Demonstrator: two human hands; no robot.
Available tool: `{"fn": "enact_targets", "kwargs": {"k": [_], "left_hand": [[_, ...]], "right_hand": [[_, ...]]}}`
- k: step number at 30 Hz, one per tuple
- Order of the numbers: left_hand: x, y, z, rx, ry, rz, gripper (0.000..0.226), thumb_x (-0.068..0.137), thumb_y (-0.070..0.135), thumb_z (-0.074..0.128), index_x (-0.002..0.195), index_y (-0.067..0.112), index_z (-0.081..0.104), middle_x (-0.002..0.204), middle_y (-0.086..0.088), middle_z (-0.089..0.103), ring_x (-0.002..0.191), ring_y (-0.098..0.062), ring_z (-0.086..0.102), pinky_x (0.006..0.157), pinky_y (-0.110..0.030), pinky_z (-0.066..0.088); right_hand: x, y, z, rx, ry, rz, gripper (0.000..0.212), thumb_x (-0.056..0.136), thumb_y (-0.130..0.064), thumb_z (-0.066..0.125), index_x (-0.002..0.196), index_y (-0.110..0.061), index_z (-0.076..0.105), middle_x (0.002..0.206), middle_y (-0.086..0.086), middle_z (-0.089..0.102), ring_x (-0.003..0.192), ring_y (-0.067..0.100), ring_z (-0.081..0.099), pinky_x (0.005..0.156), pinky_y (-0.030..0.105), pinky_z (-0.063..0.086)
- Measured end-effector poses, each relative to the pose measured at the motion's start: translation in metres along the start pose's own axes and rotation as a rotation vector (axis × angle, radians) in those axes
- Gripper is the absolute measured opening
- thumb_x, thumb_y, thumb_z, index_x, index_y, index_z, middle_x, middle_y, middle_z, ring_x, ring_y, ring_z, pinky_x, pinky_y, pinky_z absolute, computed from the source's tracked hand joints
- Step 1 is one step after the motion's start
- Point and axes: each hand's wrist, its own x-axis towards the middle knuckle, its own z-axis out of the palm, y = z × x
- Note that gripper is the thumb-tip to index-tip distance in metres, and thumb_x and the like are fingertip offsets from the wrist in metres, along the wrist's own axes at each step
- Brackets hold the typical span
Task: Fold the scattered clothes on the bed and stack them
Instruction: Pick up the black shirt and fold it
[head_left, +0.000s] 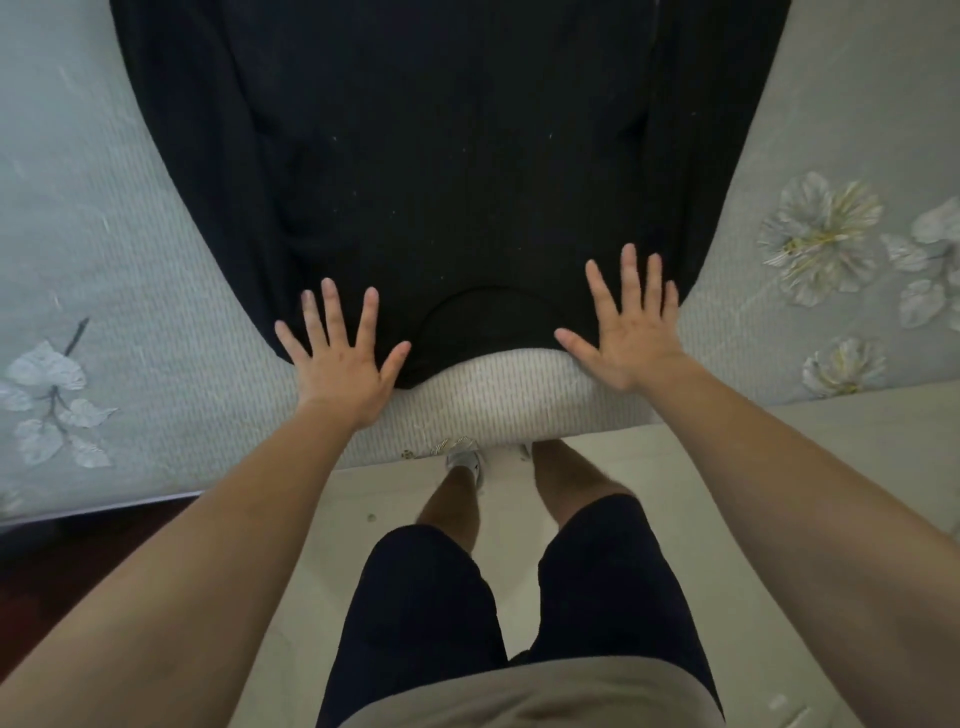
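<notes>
A black long-sleeved top (447, 171) lies spread flat on the bed, its neckline toward me at the near edge. My left hand (340, 358) rests flat with fingers spread on the garment's left shoulder. On the right shoulder my right hand (631, 332) lies the same way, fingers straight and splayed. Neither hand grips the cloth. The top's far end runs out of view at the frame's upper edge.
The bed carries a pale grey-green cover (104, 291) printed with white flowers (821, 234). Its near edge (519, 415) is right in front of my legs. Pale floor (779, 452) lies below, and dark wood (62, 561) shows at lower left.
</notes>
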Motion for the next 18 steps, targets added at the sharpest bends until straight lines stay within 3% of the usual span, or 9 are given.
{"fn": "enact_targets", "kwargs": {"k": [2, 4, 6, 9, 12, 14, 18], "left_hand": [[0.0, 0.007, -0.015, 0.019, 0.046, 0.031, 0.075, 0.091, 0.071, -0.002, 0.149, 0.032, -0.03, 0.157, -0.012, -0.035, 0.146, -0.034, -0.028, 0.117, -0.064, -0.006], [0.004, 0.025, -0.039, 0.001, 0.086, 0.095, 0.075, 0.094, 0.069, 0.002, 0.151, 0.031, -0.026, 0.157, -0.013, -0.034, 0.146, -0.034, -0.028, 0.118, -0.063, -0.004], [0.017, 0.053, -0.066, -0.054, 0.128, 0.172, 0.075, 0.096, 0.067, 0.009, 0.153, 0.031, -0.024, 0.158, -0.012, -0.034, 0.146, -0.033, -0.028, 0.119, -0.062, -0.001], [0.041, 0.108, -0.103, -0.148, 0.173, 0.255, 0.075, 0.098, 0.064, 0.017, 0.152, 0.032, -0.024, 0.158, -0.011, -0.033, 0.147, -0.031, -0.027, 0.12, -0.059, 0.0], [0.06, 0.163, -0.127, -0.227, 0.226, 0.294, 0.074, 0.1, 0.061, 0.02, 0.153, 0.031, -0.023, 0.16, -0.01, -0.03, 0.148, -0.03, -0.025, 0.121, -0.056, -0.001], [0.075, 0.197, -0.138, -0.234, 0.265, 0.324, 0.072, 0.101, 0.058, 0.021, 0.155, 0.03, -0.018, 0.161, -0.009, -0.026, 0.149, -0.029, -0.024, 0.122, -0.054, -0.001], [0.098, 0.246, -0.144, -0.235, 0.238, 0.294, 0.067, 0.103, 0.053, 0.024, 0.158, 0.028, -0.006, 0.164, -0.008, -0.018, 0.15, -0.029, -0.018, 0.121, -0.056, 0.0]], "right_hand": [[-0.003, 0.002, -0.02, 0.081, 0.082, -0.007, 0.079, 0.096, -0.073, 0.024, 0.16, -0.031, 0.007, 0.167, 0.013, -0.003, 0.153, 0.036, -0.004, 0.122, 0.054, 0.001], [-0.004, 0.008, -0.045, 0.275, 0.299, 0.017, 0.063, 0.1, -0.061, 0.034, 0.152, -0.025, 0.037, 0.16, 0.012, 0.029, 0.149, 0.03, 0.02, 0.121, 0.05, 0.015], [0.006, 0.022, -0.069, 0.462, 0.506, 0.076, 0.052, 0.102, -0.049, 0.043, 0.144, -0.02, 0.048, 0.149, 0.01, 0.043, 0.141, 0.027, 0.035, 0.116, 0.045, 0.027], [0.038, 0.053, -0.101, 0.723, 0.576, 0.201, 0.046, 0.102, -0.041, 0.048, 0.142, -0.018, 0.048, 0.144, 0.008, 0.044, 0.134, 0.025, 0.043, 0.111, 0.037, 0.036], [0.079, 0.084, -0.129, 0.961, 0.575, 0.37, 0.045, 0.103, -0.037, 0.049, 0.143, -0.017, 0.046, 0.145, 0.007, 0.042, 0.131, 0.022, 0.047, 0.103, 0.024, 0.033], [0.106, 0.102, -0.147, 1.007, 0.605, 0.416, 0.045, 0.103, -0.036, 0.049, 0.143, -0.016, 0.045, 0.145, 0.006, 0.043, 0.128, 0.02, 0.05, 0.097, 0.021, 0.033], [0.152, 0.131, -0.171, 0.928, 0.646, 0.436, 0.048, 0.102, -0.039, 0.049, 0.145, -0.016, 0.043, 0.145, 0.004, 0.045, 0.13, 0.018, 0.049, 0.105, 0.027, 0.039]]}}
